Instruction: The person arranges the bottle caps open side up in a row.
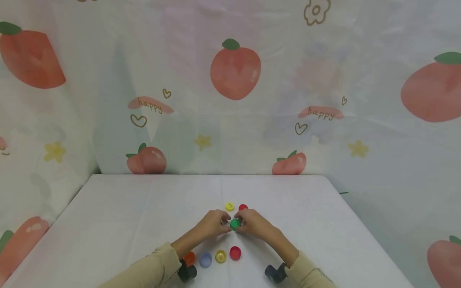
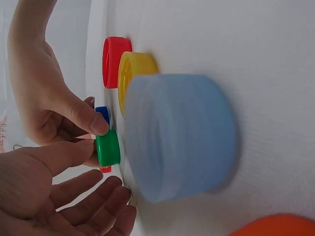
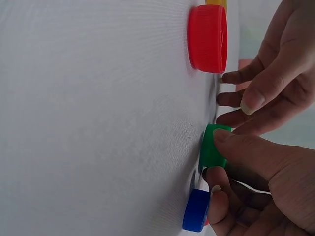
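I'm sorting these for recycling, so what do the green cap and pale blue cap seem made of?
Green cap: probably plastic with a low sheen, judging by its even, opaque colour. Pale blue cap: likely plastic too, slightly translucent and matte, since its wall looks milky; exact type unclear.

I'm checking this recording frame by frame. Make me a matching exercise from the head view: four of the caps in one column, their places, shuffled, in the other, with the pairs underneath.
Caps
1. Green cap
2. Orange cap
3. Light-blue cap
4. Near red cap

Places, as seen in the head view
A. Right end of the row nearest the camera
B. Between the orange cap and the near yellow cap
C. In the right hand's grip
D. Left end of the row nearest the camera

Pairs: 1-C, 2-D, 3-B, 4-A
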`<state>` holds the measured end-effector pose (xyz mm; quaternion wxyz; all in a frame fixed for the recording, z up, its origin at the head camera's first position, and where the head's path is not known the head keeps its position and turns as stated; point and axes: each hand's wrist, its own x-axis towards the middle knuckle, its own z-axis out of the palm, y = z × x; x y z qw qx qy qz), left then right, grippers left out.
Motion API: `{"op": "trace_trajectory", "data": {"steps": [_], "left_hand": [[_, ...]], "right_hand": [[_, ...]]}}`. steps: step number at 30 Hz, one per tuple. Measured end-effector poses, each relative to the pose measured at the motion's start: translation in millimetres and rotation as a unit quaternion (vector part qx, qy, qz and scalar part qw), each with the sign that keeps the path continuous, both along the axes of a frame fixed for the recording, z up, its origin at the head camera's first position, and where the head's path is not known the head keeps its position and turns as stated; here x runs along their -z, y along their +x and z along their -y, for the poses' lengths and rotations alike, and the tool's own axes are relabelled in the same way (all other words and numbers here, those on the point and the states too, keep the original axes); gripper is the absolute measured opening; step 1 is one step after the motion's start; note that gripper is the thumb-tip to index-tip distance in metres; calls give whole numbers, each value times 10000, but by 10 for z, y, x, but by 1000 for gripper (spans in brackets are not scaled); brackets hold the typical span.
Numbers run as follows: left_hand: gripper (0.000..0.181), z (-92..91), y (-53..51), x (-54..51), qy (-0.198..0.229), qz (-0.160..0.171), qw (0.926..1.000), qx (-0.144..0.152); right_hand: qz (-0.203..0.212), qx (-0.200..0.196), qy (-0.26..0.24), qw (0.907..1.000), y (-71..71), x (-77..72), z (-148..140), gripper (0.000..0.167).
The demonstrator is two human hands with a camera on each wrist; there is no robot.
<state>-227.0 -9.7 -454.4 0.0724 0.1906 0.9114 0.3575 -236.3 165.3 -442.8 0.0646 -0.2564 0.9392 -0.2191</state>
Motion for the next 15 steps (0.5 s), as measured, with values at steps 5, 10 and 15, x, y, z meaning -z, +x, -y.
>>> {"op": "trace_trajectory", "data": {"steps": [5, 10, 15], "left_hand": [[28, -10, -2, 0, -23, 28, 10000, -27], [27, -15, 10, -5, 33, 39, 10000, -79], [28, 5, 6, -2, 157, -6, 9999, -29]], "right_hand": [[-33, -33, 11, 10000, -6, 9, 1, 29], [-45, -50, -120, 9999, 3, 27, 0, 28], [88, 20, -304, 9995, 38, 12, 6, 32]]}}
